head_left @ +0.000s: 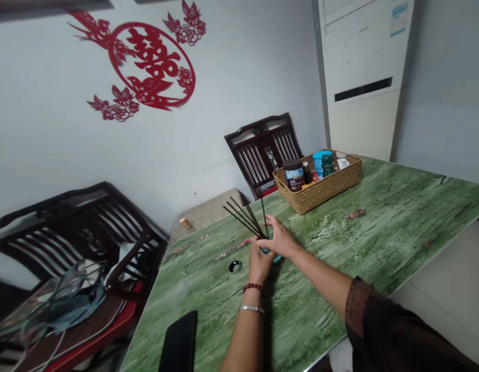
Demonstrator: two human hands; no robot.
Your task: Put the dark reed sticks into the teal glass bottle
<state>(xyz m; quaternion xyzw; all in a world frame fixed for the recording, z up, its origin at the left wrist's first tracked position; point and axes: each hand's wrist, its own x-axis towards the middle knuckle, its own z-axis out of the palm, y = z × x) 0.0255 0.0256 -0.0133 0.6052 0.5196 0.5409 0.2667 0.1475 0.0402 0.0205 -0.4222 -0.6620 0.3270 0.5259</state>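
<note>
Several thin dark diffuser sticks fan up and to the left from a teal glass bottle on the green table. My left hand, with a red bead bracelet and a silver bangle at the wrist, is closed at the bottle's near left side; its fingers are partly hidden. Arching over the bottle from the right, my right hand has its fingertips at one stick standing apart from the others. Both hands hide much of the bottle. A small black ring-shaped cap lies left of my left hand.
A woven basket with jars and bottles stands at the back of the green marbled table. A black phone lies at the near left. Dark wooden chairs stand behind and left, the left one bearing bags.
</note>
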